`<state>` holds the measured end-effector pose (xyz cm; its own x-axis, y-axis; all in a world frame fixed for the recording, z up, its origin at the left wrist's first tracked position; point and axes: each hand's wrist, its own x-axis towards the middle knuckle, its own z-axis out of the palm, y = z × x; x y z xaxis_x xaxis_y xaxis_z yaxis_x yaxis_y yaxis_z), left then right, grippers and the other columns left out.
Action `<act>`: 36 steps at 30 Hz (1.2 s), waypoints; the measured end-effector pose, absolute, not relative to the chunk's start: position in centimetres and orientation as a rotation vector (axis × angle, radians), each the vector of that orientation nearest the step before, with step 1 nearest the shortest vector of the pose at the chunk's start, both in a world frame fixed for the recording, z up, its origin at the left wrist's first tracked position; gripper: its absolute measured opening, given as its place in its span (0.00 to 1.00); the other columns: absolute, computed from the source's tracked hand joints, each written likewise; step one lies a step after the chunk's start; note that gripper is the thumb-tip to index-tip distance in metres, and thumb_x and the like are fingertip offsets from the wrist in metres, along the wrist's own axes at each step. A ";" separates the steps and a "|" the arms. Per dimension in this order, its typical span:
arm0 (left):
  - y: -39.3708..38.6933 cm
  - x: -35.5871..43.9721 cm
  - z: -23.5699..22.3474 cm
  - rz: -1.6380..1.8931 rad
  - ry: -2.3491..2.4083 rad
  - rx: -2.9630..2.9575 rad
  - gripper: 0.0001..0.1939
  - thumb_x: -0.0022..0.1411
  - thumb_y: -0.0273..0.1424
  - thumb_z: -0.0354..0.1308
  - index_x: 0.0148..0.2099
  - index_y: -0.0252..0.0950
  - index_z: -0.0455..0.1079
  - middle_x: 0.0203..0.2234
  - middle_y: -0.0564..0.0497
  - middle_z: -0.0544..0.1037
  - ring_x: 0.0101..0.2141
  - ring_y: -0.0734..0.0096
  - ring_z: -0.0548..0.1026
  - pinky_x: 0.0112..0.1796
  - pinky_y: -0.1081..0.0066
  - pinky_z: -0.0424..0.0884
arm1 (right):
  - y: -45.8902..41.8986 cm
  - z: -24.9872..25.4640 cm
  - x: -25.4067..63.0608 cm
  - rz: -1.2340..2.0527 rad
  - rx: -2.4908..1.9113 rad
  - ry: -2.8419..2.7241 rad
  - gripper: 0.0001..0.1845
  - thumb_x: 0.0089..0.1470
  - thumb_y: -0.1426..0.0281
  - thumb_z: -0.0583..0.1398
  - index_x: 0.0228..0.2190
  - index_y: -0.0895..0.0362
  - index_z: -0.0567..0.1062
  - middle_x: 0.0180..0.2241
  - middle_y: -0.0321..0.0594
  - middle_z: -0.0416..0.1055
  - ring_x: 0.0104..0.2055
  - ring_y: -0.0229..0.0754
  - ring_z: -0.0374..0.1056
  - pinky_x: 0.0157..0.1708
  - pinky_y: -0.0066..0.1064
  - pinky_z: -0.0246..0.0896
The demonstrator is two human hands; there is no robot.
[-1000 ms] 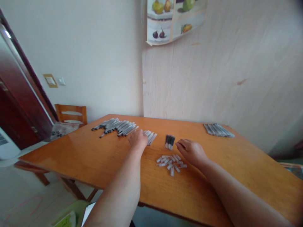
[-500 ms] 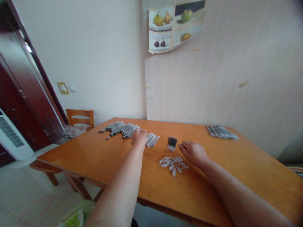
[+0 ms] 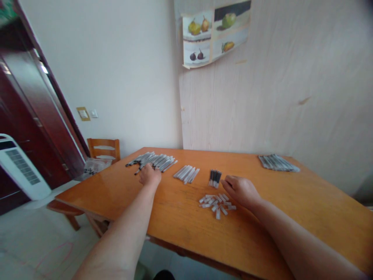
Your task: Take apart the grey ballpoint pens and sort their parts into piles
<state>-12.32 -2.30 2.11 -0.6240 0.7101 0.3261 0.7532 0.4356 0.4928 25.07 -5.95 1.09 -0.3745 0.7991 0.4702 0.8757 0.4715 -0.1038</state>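
Observation:
My left hand (image 3: 150,175) reaches to the near edge of a loose pile of clear pens with black ends (image 3: 163,161). Its fingers curl down over the pens' ends, and whatever lies under them is hidden. To the right of that pile lies a row of pale, clear tubes (image 3: 186,174). My right hand (image 3: 241,189) rests on the table with fingers curled and thumb pressed in; its contents cannot be made out. Just left of it is a small bunch of short black pieces with clear tips (image 3: 215,178). Small clear caps (image 3: 217,203) are scattered in front.
Everything lies on a wooden table (image 3: 180,212). A flat bundle of pens (image 3: 278,163) sits at the far right. A wooden chair (image 3: 104,149) with a plastic bag (image 3: 97,164) stands beyond the left edge. The wall (image 3: 233,116) rises behind the table.
My left hand has moved left, from beside the clear tubes to the near edge of the pen pile. The right hand keeps its place. The view has shifted slightly.

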 end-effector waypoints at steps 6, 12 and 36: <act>-2.6 -13.5 1.0 -0.987 -2.641 -1.198 0.22 0.59 0.39 0.54 0.55 0.37 0.65 0.53 0.37 0.72 0.51 0.48 0.71 0.46 0.56 0.68 | -5.9 0.9 24.9 -0.195 -1.386 -2.282 0.20 0.62 0.60 0.49 0.24 0.55 0.69 0.25 0.39 0.72 0.26 0.37 0.63 0.26 0.30 0.41; -1.7 -14.2 -0.1 -0.937 -2.604 -1.254 0.22 0.59 0.41 0.54 0.53 0.37 0.68 0.52 0.36 0.72 0.52 0.49 0.70 0.47 0.56 0.67 | -5.7 0.4 25.0 -0.181 -1.392 -2.295 0.20 0.63 0.59 0.48 0.25 0.55 0.69 0.26 0.39 0.72 0.27 0.37 0.64 0.26 0.30 0.41; -0.6 -15.1 -0.2 -0.759 -2.663 -1.294 0.19 0.59 0.40 0.52 0.48 0.41 0.75 0.48 0.37 0.75 0.48 0.48 0.72 0.44 0.53 0.68 | -5.4 0.2 24.9 -0.128 -1.399 -2.311 0.18 0.62 0.59 0.49 0.26 0.54 0.70 0.25 0.39 0.72 0.26 0.37 0.64 0.25 0.30 0.42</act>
<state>-15.09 -0.60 -0.23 -0.6384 0.7153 0.2841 0.7576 0.5189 0.3960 24.92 -5.38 0.19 -0.3959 0.8224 0.4085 0.8624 0.4858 -0.1422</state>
